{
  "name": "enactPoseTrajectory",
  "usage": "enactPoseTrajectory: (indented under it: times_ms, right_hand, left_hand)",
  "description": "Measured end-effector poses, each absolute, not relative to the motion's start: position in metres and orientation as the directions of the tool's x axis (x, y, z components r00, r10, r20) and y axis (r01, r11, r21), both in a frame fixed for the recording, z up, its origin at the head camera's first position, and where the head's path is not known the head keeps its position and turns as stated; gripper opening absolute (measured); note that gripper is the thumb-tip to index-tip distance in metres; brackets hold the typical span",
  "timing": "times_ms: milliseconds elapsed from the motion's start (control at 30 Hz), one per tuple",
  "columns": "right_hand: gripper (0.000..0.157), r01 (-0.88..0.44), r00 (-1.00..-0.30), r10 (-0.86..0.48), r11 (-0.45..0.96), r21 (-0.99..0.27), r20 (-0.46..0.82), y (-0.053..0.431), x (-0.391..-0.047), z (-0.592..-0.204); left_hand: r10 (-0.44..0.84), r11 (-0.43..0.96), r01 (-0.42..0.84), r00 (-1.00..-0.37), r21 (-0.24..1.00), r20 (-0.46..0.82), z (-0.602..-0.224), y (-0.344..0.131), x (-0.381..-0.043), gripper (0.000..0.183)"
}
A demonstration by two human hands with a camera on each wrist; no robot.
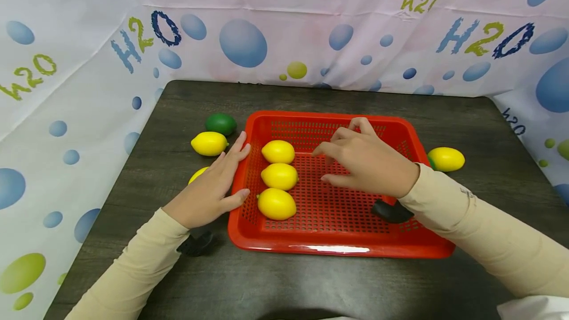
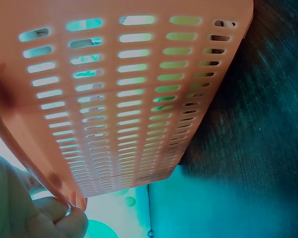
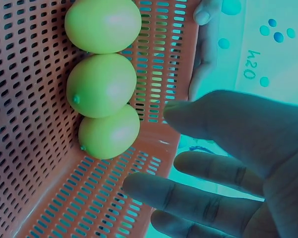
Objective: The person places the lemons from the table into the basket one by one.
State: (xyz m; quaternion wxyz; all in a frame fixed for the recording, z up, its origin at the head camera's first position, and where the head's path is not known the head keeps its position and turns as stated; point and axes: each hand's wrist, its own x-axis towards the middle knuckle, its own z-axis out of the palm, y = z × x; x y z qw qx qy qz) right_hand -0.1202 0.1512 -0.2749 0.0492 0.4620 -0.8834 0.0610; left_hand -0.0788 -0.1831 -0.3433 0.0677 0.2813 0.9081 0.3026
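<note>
A red perforated plastic basket [image 1: 342, 250] stands on the dark table. Inside, along its left wall, a far lemon [image 1: 278, 152], a middle lemon [image 1: 279, 177] and a near lemon [image 1: 276, 204] sit in a row. My left hand [image 1: 209, 189] rests on the basket's left rim, its fingers extended along the edge; the left wrist view shows fingertips at that rim. Over the basket's middle, to the right of the lemons, hovers my right hand [image 1: 362, 159], fingers spread and slightly bent with nothing between them. In the right wrist view its thumb [image 3: 208, 116] points toward the lemons.
Left of the basket lie a green fruit [image 1: 221, 124], a lemon [image 1: 209, 143] and another lemon [image 1: 197, 175] partly hidden by the left hand. Beyond the right rim is a lemon [image 1: 446, 159] with something green beside it. A patterned curtain [image 1: 302, 28] hangs behind the table [image 1: 200, 95].
</note>
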Motion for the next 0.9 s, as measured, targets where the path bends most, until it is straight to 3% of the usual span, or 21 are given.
enactPoseTrajectory:
  times_ms: [533,900]
  right_hand:
    - [0.040,-0.788,-0.614,-0.765,0.608,-0.097,0.195,0.174,-0.126,-0.266]
    - [0.044,-0.758,-0.652,-0.745,0.648,-0.077,0.143,0.185,-0.126,-0.270]
  left_hand:
    - [0.550,0.664,0.471,-0.834,0.581,0.048,-0.343,-0.183,-0.080,0.084]
    - [0.549,0.664,0.467,-0.834,0.584,0.042,-0.344,-0.183,-0.081,0.084]
